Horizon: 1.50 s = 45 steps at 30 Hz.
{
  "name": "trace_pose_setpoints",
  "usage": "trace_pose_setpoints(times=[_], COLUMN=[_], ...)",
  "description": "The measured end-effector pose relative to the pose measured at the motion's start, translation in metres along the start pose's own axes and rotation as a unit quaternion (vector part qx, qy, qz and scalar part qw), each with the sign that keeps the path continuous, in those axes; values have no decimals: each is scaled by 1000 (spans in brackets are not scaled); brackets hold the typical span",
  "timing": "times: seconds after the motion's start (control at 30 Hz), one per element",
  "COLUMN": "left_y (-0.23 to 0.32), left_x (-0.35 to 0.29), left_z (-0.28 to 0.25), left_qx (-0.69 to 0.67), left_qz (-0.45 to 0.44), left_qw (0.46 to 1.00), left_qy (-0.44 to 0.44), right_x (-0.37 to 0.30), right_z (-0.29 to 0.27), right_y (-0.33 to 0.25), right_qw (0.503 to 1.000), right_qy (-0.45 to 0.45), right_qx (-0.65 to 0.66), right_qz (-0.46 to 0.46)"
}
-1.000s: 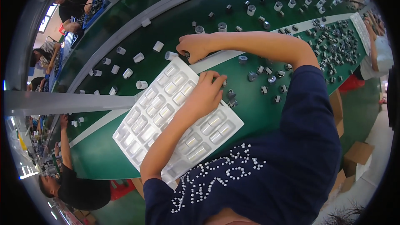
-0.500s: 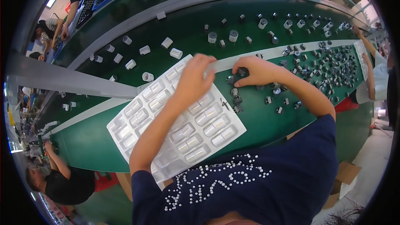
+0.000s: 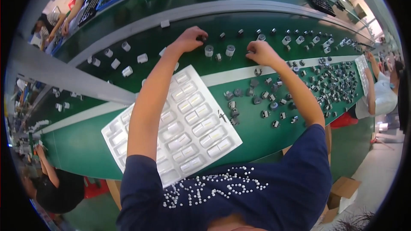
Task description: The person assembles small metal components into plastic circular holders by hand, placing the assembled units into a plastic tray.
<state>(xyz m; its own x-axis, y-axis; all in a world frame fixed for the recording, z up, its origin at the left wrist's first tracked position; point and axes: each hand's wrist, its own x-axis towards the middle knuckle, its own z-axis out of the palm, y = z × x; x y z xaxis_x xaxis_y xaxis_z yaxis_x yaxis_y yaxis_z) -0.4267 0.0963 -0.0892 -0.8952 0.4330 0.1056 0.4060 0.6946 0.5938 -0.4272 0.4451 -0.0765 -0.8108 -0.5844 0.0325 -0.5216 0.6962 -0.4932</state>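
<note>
My left hand (image 3: 190,39) reaches over the far belt, its fingers closed on a small dark part (image 3: 201,38). To its right, my right hand (image 3: 262,54) hangs above the belt's pale near edge with its fingers curled together; whatever they may pinch is hidden. A white cylinder with a dark top (image 3: 261,37) stands just beyond that hand. Two similar cylinders, one of them a grey-topped cylinder (image 3: 230,50), stand between my hands. Under my left forearm lies a white moulded tray (image 3: 222,122), with pairs of white cylinders in many of its pockets.
Many small metallic parts (image 3: 327,81) are scattered on the green worktop to the right. Loose white cylinders (image 3: 127,71) lie on the belt at left. A grey metal post (image 3: 85,81) slants in from the left. Co-workers sit at both ends, another tray (image 3: 362,75) at the right.
My left hand has moved from above the tray to the far belt. My right hand has gone up and away from the dark pronged part, which it no longer holds.
</note>
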Motion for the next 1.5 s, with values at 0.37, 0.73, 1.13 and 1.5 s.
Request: trace_pose_setpoints(times=[0.37,0.73,1.13,1.5], left_y=[17,-5,138,163], left_x=[-24,31,-88,-127], left_z=[14,19,39,66], left_qx=[94,64,-5,9], left_qz=[25,-61,26,11], left_qw=[991,992,992,994], left_qy=[92,92,121,104], right_x=[-25,-40,-50,-49], right_z=[-6,4,0,2], right_y=[-20,-51,-57,-105], right_qw=[935,927,897,827], right_qy=[30,2,37,1], right_qx=[336,357,423,561], right_qz=[109,115,122,39])
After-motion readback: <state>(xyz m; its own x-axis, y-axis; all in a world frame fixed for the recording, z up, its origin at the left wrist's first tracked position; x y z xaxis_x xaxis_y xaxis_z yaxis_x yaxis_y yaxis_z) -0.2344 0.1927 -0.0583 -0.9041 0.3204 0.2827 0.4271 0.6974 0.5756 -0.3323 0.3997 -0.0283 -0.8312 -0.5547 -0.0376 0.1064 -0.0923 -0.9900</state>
